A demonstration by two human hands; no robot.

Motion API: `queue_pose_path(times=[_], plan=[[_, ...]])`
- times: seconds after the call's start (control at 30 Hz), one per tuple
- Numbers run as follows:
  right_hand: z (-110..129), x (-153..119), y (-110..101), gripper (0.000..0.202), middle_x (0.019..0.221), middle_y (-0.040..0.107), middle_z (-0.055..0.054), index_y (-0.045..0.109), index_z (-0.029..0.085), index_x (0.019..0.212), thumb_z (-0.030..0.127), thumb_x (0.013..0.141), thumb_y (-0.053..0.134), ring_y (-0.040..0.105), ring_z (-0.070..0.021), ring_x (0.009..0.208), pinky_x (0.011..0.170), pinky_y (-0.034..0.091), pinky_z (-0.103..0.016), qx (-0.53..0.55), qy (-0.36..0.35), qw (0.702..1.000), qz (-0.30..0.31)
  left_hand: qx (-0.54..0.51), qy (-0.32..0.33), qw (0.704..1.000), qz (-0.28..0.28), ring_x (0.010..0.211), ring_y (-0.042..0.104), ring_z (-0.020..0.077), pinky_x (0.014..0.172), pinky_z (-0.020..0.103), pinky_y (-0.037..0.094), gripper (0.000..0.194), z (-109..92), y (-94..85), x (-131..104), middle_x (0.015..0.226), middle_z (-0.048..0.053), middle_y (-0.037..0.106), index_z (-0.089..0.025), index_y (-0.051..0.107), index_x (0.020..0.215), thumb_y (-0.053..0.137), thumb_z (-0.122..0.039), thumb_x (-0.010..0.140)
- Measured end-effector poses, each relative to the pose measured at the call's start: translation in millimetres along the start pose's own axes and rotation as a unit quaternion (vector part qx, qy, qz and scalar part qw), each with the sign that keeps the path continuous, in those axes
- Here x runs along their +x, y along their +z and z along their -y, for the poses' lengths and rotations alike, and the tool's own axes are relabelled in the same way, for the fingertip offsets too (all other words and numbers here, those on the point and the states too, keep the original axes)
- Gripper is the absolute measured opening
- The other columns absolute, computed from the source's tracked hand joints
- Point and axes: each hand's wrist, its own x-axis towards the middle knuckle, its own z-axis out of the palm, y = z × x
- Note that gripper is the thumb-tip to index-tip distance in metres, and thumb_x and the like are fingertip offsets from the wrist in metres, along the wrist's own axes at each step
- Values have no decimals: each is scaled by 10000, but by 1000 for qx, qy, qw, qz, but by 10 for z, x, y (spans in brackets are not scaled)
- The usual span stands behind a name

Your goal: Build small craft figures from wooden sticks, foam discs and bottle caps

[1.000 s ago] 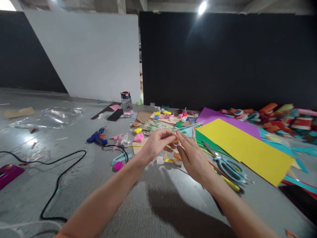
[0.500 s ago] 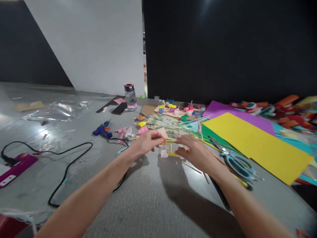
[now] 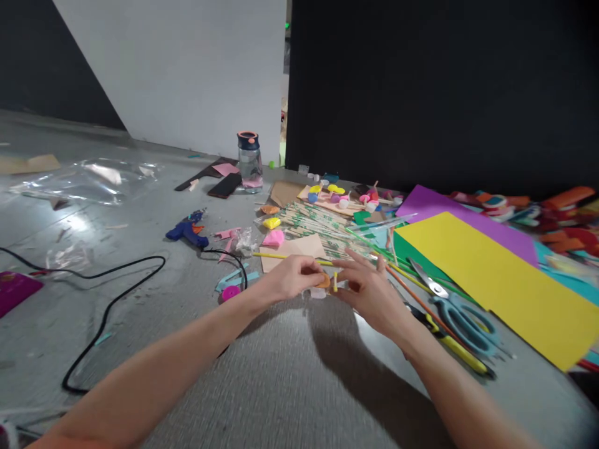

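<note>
Between the thumb and fingers of my left hand [image 3: 299, 278] is a small orange piece [image 3: 324, 281]. My right hand [image 3: 367, 287] is just to its right, fingers partly spread around a short yellow stick piece [image 3: 335, 282]; whether the fingertips grip it is hard to tell. A whitish translucent block [image 3: 318, 292] sits on the table under the orange piece. Behind my hands lie a beige sheet [image 3: 306, 246] and a long yellow stick [image 3: 271, 255].
Left are a blue glue gun [image 3: 187, 232], its black cord and a magenta disc [image 3: 231, 293]. A water bottle [image 3: 250, 163] stands behind. Scissors [image 3: 461, 315], a yellow-handled cutter [image 3: 463, 355] and a yellow sheet [image 3: 500, 280] lie to the right.
The view has shifted. My left hand has brought the orange piece right beside the yellow piece, and my right hand has closed in around that piece. The magenta disc now shows.
</note>
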Motion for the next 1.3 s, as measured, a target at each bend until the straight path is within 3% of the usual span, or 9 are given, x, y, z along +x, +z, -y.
queue_pose_path(times=[0.2, 0.53, 0.73, 0.97, 1.17, 1.3], plan=[[-16, -41, 15, 143, 1314, 673, 18, 726, 293, 789, 198, 859, 644, 363, -344, 1448, 1113, -21, -767, -7, -28, 1000, -13, 21, 4, 1000, 12, 712, 593, 150, 668, 265, 420, 186, -17, -13, -27, 754, 20, 682, -152, 695, 798, 634, -323, 838], [-15, -67, 44, 152, 1284, 692, -8, 703, 276, 783, 253, 889, 598, 402, -353, 1420, 1105, 33, -774, -16, -31, 999, -21, 61, 16, 998, -11, 739, 638, 166, 648, 264, 426, 178, -19, 58, -70, 787, 30, 721, -164, 701, 792, 622, -312, 853], [26, -95, 25, 140, 1227, 717, -18, 697, 259, 816, 232, 901, 589, 459, -369, 1374, 1098, 54, -787, -89, -83, 991, -49, 78, 21, 997, -15, 749, 646, 173, 645, 266, 428, 191, -43, 57, -79, 801, 36, 730, -167, 704, 808, 613, -326, 860], [74, -137, 10, 73, 1279, 685, -13, 671, 250, 930, 214, 900, 616, 430, -341, 1399, 1136, -15, -748, -165, -113, 978, -60, 82, 37, 996, -16, 732, 644, 171, 641, 272, 425, 203, -41, 70, -89, 793, 38, 726, -168, 693, 795, 596, -328, 873], [109, -166, -64, 149, 1302, 674, -51, 698, 264, 999, 363, 906, 635, 423, -383, 1394, 1128, 27, -758, -163, -111, 980, -21, 83, 32, 996, -19, 731, 641, 184, 649, 287, 429, 191, -63, 73, -93, 783, 41, 723, -165, 700, 799, 605, -317, 864], [160, -155, -32, 224, 1173, 732, -29, 709, 265, 870, 413, 960, 568, 508, -346, 1324, 1147, 91, -705, -135, -69, 986, -72, 86, 29, 996, -24, 732, 642, 188, 642, 286, 426, 180, -70, 79, -98, 779, 42, 722, -168, 702, 808, 601, -308, 862]])
